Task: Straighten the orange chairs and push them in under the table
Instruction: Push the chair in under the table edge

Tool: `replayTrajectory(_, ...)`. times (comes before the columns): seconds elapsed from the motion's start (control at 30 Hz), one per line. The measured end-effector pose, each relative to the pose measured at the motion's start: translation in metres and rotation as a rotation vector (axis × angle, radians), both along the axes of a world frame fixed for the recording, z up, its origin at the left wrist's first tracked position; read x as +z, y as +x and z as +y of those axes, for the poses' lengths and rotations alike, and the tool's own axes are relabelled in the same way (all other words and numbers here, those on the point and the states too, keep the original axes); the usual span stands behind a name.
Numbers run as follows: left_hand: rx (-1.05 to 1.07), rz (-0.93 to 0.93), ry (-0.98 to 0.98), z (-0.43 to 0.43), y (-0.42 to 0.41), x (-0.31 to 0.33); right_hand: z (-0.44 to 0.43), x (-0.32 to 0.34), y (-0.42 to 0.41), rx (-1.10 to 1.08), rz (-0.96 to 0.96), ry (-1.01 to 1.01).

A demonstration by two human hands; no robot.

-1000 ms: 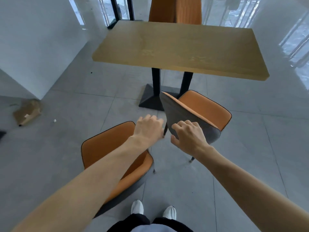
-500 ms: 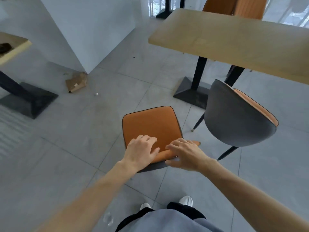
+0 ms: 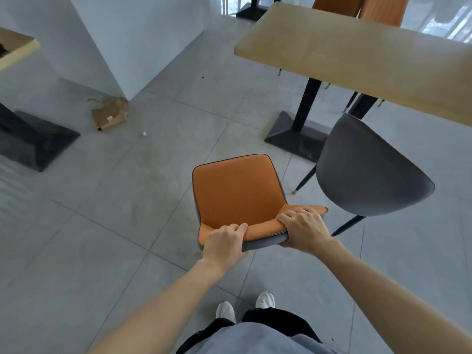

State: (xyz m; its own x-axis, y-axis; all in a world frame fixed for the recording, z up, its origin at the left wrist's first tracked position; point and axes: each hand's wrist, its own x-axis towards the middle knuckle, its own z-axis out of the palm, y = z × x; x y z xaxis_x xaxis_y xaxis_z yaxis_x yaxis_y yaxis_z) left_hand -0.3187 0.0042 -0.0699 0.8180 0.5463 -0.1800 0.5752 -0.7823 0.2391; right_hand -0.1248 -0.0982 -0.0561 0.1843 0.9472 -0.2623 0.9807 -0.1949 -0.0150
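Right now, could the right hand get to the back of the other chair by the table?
Probably yes. The right hand has a grip on the near chair and would have to let go, but the second chair's grey back stands just beyond, with bare floor between.

A: What's different from a second ago?

B: Both hands have left the grey-backed chair (image 3: 367, 172). The left hand (image 3: 224, 242) and right hand (image 3: 304, 229) now clamp the top of the backrest of the near chair (image 3: 237, 192), fingers curled over its orange face, thumbs behind.

A: And half a second ago?

B: They only lay flat on that edge then; now they grip it.

A: Has the near chair turned?

B: Yes. A second ago its seat pointed toward 10 o'clock; now it points toward 12, still clear of the table (image 3: 357, 54).

A: The other chair?

B: Its grey back now faces the camera, at 2 o'clock of the near chair.
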Motion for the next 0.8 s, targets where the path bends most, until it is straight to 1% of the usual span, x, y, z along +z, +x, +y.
replayTrajectory(0.17, -0.069, -0.007, 0.026, 0.007, 0.007, -0.004, 0.001, -0.012, 0.007, -0.024, -0.030, 0.060)
replayTrajectory(0.33, -0.070, 0.006, 0.046, 0.025, 0.031, -0.003, 0.016, -0.013, 0.028, -0.037, -0.028, 0.164)
replayTrajectory(0.57, -0.055, 0.006, 0.108, 0.058, 0.081, 0.000, 0.046, -0.016, 0.075, -0.079, -0.026, 0.179)
replayTrajectory(0.8, -0.039, 0.012, 0.116, 0.104, 0.138, -0.007, 0.085, -0.015, 0.128, -0.088, -0.020, 0.208)
